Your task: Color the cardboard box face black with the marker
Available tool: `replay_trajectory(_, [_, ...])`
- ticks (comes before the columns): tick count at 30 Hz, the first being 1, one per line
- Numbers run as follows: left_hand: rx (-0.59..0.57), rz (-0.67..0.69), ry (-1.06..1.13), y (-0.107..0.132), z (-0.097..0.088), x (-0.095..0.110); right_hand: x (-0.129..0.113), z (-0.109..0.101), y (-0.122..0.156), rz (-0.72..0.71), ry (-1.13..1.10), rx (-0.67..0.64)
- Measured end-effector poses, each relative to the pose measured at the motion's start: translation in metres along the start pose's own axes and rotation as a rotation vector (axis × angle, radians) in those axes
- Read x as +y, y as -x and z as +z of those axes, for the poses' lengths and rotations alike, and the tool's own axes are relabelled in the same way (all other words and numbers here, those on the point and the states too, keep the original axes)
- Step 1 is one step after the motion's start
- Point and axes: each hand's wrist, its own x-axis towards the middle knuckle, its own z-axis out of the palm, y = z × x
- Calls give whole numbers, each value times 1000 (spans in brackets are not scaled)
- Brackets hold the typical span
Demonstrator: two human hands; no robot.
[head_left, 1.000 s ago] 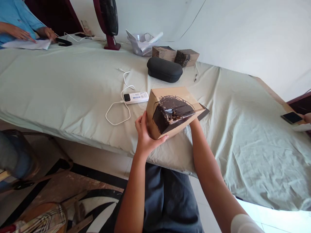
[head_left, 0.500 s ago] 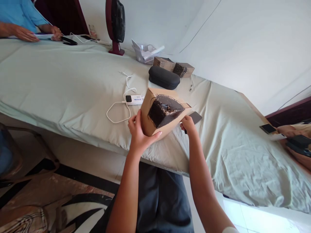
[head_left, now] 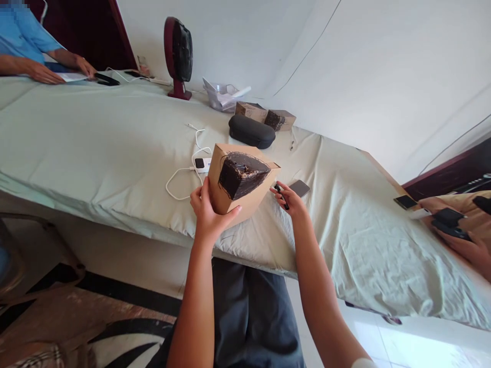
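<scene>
A brown cardboard box [head_left: 251, 204] is tilted above the table in front of me. One corner carries a large dark scribbled patch [head_left: 235, 180] with a rough brown worn spot at its tip. My left hand [head_left: 210, 212] grips the box at its near left side, thumb along the lower edge. Just right of the box, my right hand [head_left: 292, 199] has its fingers closed around a black pen [head_left: 282, 197], apart from the cardboard. Beside that hand a dark grey flat phone-like object [head_left: 300, 188] lies on the cloth.
A pale green cloth [head_left: 115, 148] covers the table. Behind the box are a white power bank [head_left: 205, 164] with a cable, a black case [head_left: 251, 131], two dark-marked boxes [head_left: 282, 120], a clear basket [head_left: 220, 97] and a fan [head_left: 179, 59]. People's hands show at far left [head_left: 48, 74] and right.
My right hand has drawn back from the box's right side, and the pen now shows in its fingers. My left hand still grips the box. The view has shifted slightly.
</scene>
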Motion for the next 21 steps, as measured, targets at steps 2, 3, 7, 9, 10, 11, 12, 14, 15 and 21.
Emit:
replay_trajectory(2, [4,0,-7,0,1,-1,-5,0,4,-2,-25,9])
replay_trajectory(3, [3,1,-8,0,1,-1,-8,1,7,-13,-34,18])
replay_trajectory(7, [16,3,-25,1,4,0,-25,8,33,-134,-76,52])
replay_trajectory(9, [39,17,-71,2,6,5,-35,18,59,-309,-72,41])
replay_trajectory(10, [54,29,-105,3,7,10,-40,25,75,-421,-34,57])
replay_trajectory(11, [66,42,-145,5,8,15,-44,33,92,-515,21,72])
replay_trajectory(12, [74,56,-185,6,9,21,-46,42,110,-609,75,73])
replay_trajectory(14, [76,81,-249,10,11,33,-47,63,144,-811,171,39])
replay_trajectory(15, [79,91,-268,12,12,39,-45,73,158,-917,238,48])
replay_trajectory(21, [115,142,-313,24,25,57,-32,113,181,-1069,823,137])
